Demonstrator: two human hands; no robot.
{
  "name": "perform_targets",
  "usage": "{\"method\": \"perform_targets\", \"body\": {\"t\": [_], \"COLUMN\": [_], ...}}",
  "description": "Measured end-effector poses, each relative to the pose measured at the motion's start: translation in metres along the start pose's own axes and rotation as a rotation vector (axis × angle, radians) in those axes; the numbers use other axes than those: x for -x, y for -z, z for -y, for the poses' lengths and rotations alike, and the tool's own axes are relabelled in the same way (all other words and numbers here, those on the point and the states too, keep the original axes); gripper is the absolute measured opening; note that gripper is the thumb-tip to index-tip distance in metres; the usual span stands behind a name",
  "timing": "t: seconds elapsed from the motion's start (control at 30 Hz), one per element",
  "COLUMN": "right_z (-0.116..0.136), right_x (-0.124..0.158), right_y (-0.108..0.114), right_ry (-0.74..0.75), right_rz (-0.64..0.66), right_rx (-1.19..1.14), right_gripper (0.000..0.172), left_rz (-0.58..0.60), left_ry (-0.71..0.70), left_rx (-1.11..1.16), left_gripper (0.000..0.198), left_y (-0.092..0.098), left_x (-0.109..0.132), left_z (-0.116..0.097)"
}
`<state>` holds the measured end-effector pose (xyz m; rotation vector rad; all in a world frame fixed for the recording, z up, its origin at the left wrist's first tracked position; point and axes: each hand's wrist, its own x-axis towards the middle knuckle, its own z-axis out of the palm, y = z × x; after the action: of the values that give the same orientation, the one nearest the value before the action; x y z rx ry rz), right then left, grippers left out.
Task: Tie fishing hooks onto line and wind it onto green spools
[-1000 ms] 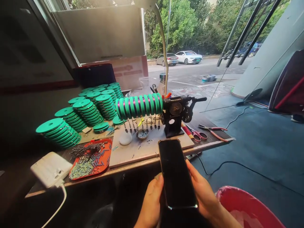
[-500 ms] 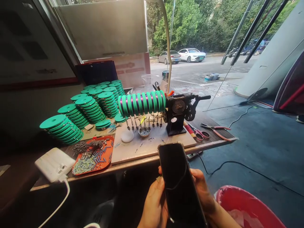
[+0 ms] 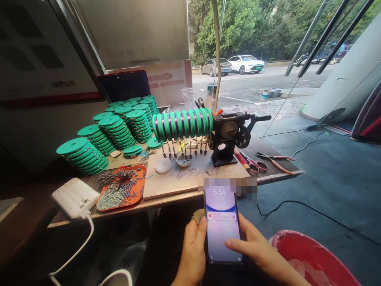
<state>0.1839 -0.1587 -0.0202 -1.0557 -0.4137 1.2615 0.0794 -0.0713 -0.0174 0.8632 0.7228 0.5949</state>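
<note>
A smartphone (image 3: pixel 222 230) is upright between my two hands, below the table's front edge, its lit screen reading 5:54 with a notification under it. My left hand (image 3: pixel 192 248) is closed around its left side, and a tan wrapping shows at one finger. On the right side my right hand (image 3: pixel 256 242) grips it, with the thumb over the lower part of the screen. Beyond the phone stands a black hand-crank winder (image 3: pixel 228 137). Its shaft carries a row of green spools (image 3: pixel 183 124) wound with purple line, and small metal pieces dangle underneath.
Stacks of green spools (image 3: pixel 83 155) fill the table's left. An orange tray (image 3: pixel 139 186) holds small metal parts beside a white power adapter (image 3: pixel 74 194) with a cable. Scissors (image 3: pixel 253 165) and pliers (image 3: pixel 276 161) lie right. A red bucket (image 3: pixel 312 254) stands on the floor.
The phone's dark screen has lit up. My right thumb has come over the lower screen, and the phone now shows its full length. The view has shifted slightly.
</note>
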Motion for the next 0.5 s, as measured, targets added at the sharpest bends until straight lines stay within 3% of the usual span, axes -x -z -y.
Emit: {"method": "perform_targets", "body": {"t": [0.2,0.33,0.5], "right_z": [-0.0063,-0.0056,-0.0092], "right_x": [-0.0037,0.0004,0.006], "right_y": [-0.0025,-0.0007,0.0038], "right_ry": [-0.017,-0.027,-0.053], "right_rz": [-0.1,0.018,0.15], "right_rx": [-0.162,-0.204,-0.012], "right_gripper": [0.046,0.046,0.049], "left_rz": [0.063,0.084,0.036], "left_ry": [0.003,-0.006,0.025], "left_rx": [0.0,-0.004,-0.007], "left_gripper": [0.032,0.031,0.031], "left_y": [0.0073,0.0079,0.0067], "left_x": [-0.001,-0.0038,-0.0053], "left_z": [0.0026,0.0005,-0.0019]}}
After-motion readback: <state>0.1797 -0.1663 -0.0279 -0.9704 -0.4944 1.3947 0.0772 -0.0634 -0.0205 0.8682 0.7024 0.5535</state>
